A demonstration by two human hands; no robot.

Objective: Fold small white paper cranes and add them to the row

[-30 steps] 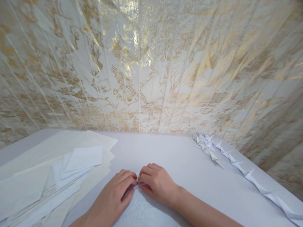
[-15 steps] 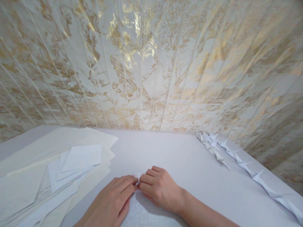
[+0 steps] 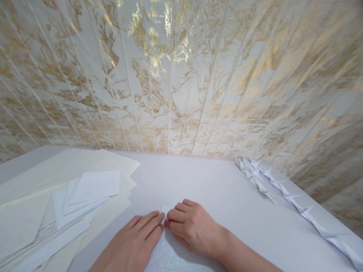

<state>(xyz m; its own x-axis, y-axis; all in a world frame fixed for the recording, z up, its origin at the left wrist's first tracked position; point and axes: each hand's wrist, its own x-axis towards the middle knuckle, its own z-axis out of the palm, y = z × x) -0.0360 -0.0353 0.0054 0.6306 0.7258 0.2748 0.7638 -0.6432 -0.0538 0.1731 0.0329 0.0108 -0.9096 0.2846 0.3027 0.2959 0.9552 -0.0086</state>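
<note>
White paper piece is on the table, front and centre, mostly under both hands. Left hand lies nearly flat, fingers close together; right hand is curled, fingertips meeting the left's. Can't tell if either grip pinches the paper. Risk: uneven fingertip pressure could skew the paper or crease it off-line; the glossy sheet underneath could let it slide. Hidden: most of the paper, its fold state, right fingertips. Frame cuts off the glossy sheet's near end and both forearms
</note>
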